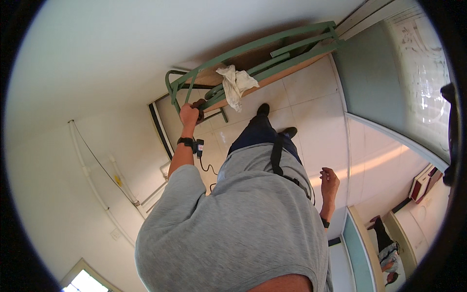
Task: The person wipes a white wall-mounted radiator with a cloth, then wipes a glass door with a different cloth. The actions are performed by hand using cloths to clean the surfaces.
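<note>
My left hand (189, 115) is closed at the near end of a green metal frame (255, 45) with wooden boards, which stands on edge along the wall. A dark brown object (199, 105) lies at my fingers there; its kind is unclear. Whether my hand grips this object or the frame's bar is hard to tell. Over the lower green rail hangs a crumpled white cloth (235, 85), to the right of my left hand. My right hand (329, 179) hangs beside my hip with loosely bent fingers, holding nothing visible.
A black bent-tube frame (171, 75) stands behind the green one. On the right are a partition (375, 69) with a glazed part and a doorway sill (347, 160). Pipes (87, 175) run along the left wall. A person (388, 255) shows at the lower right.
</note>
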`<act>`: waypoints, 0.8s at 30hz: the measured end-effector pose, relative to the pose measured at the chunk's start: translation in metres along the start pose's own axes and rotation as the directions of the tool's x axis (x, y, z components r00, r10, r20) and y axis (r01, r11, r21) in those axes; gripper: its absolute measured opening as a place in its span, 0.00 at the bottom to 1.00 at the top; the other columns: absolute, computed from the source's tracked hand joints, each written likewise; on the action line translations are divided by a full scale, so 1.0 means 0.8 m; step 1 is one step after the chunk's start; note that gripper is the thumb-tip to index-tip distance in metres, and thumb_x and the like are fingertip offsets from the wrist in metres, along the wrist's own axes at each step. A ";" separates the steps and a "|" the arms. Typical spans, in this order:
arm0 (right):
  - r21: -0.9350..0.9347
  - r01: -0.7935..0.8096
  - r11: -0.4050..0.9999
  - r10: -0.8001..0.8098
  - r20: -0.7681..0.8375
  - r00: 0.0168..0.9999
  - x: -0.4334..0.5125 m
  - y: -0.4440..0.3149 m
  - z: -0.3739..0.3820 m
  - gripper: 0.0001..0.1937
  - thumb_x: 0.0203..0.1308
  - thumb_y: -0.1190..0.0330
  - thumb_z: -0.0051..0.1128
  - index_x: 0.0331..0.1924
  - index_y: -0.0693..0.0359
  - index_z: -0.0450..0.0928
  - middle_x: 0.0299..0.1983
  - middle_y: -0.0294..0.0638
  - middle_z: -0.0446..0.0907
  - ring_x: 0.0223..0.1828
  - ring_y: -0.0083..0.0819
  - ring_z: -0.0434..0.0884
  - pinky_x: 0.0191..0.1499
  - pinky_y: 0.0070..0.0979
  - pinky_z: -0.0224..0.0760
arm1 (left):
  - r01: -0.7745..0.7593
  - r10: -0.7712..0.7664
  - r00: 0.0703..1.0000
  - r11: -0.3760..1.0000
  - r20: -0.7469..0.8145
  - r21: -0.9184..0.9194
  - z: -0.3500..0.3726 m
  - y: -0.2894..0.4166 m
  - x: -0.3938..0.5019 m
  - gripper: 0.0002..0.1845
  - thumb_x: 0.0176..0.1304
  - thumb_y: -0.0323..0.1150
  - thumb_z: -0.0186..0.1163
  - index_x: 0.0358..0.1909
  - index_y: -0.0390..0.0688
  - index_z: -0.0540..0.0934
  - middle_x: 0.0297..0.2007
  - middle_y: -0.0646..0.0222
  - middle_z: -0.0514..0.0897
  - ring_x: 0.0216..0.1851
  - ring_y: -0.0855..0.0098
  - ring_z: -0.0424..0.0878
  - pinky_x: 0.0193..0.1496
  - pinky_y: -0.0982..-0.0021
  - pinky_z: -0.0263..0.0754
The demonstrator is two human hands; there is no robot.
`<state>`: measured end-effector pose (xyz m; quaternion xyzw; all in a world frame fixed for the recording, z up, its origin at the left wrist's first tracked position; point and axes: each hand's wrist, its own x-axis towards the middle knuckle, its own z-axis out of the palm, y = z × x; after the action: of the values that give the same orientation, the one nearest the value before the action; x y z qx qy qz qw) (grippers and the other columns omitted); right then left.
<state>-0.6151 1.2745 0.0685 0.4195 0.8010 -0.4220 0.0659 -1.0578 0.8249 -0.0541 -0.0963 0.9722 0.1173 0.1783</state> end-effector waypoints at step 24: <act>0.129 -0.010 0.992 0.053 -0.332 0.942 -0.055 0.114 -0.015 0.08 0.62 0.71 0.58 0.43 0.62 0.83 0.39 0.50 0.85 0.41 0.51 0.84 0.45 0.38 0.78 | 0.567 0.879 0.263 0.193 0.398 -0.801 -0.089 0.495 -0.334 0.25 0.74 0.38 0.57 0.69 0.42 0.69 0.67 0.59 0.74 0.65 0.60 0.75 0.70 0.55 0.68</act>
<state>-0.5179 1.2828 0.0396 0.5012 0.7655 -0.3931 -0.0910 -0.9264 1.2233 0.1859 0.0617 0.3264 0.7419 0.5825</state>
